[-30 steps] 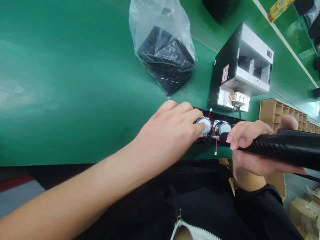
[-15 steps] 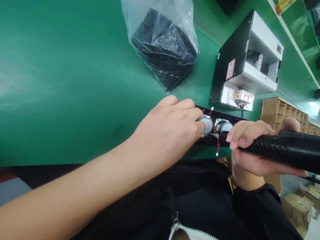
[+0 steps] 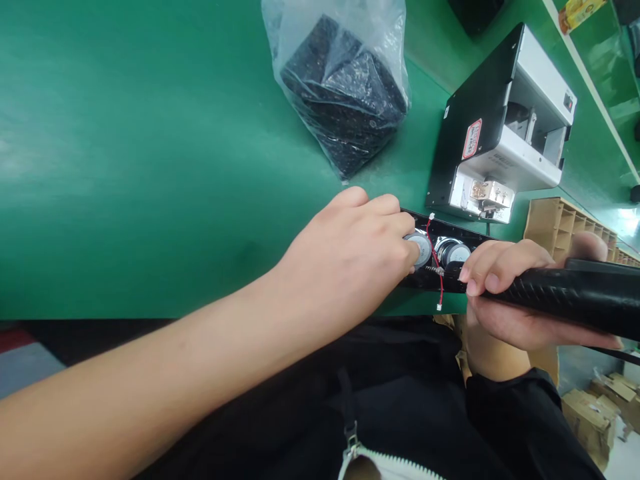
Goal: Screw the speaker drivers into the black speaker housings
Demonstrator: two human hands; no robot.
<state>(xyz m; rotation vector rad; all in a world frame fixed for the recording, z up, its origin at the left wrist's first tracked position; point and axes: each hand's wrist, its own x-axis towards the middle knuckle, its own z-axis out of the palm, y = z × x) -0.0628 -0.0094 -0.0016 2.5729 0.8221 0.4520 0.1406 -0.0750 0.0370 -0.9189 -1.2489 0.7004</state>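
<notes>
My right hand (image 3: 510,287) is wrapped around a black electric screwdriver (image 3: 565,290), lying nearly level with its tip pointing left. The tip is at a red wire (image 3: 441,290) with small white plugs at both ends. Beneath it is a long black speaker panel (image 3: 423,280), which carries two round speakers, a near-left one (image 3: 423,247) and one further right (image 3: 456,253). Closed over the panel's left end is my left hand (image 3: 363,247), fingertips at the left speaker. Its palm hides that end, and my right hand covers the panel's other end.
Beyond my left hand lies a clear plastic bag (image 3: 345,93) of black parts on the green table (image 3: 125,167). A black and silver screw feeder machine (image 3: 500,127) stands behind the panel. Cardboard compartments (image 3: 560,223) are at the right; cartons (image 3: 590,413) sit lower down.
The view has shifted slightly, so the bag and machine appear further right. Both hands keep their holds, and the screwdriver tip stays at the red wire.
</notes>
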